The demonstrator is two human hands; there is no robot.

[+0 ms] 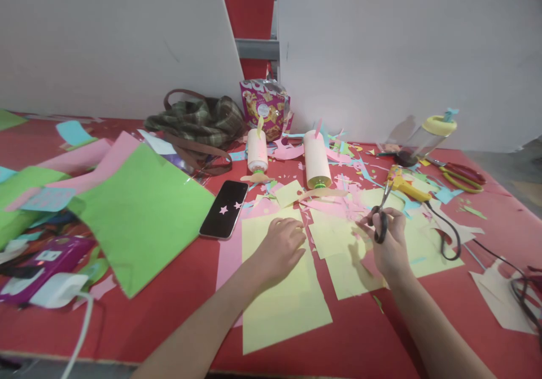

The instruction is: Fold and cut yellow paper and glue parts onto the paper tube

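My left hand (284,247) lies over a pale yellow paper sheet (283,317), fingers loosely curved and apart, with nothing visible in them. In my right hand (392,249) is a pair of scissors (380,229) with dark handles, its blades pointing up and away. Under that hand are more yellow sheets (347,274) and pink scraps. Beyond my hands stand two paper-covered cylinders (317,158), (257,152) with coloured strips on top and green bottoms. Left of my left hand, a phone (218,223) carries small pink paper stars (223,210).
A large green sheet (144,221) covers the left side. A yellow glue gun (409,187) with a black cord lies at right, near a clear bottle (427,139) and red-and-green handled tools (461,175). A plaid bag (203,119) and snack packet (266,108) stand behind.
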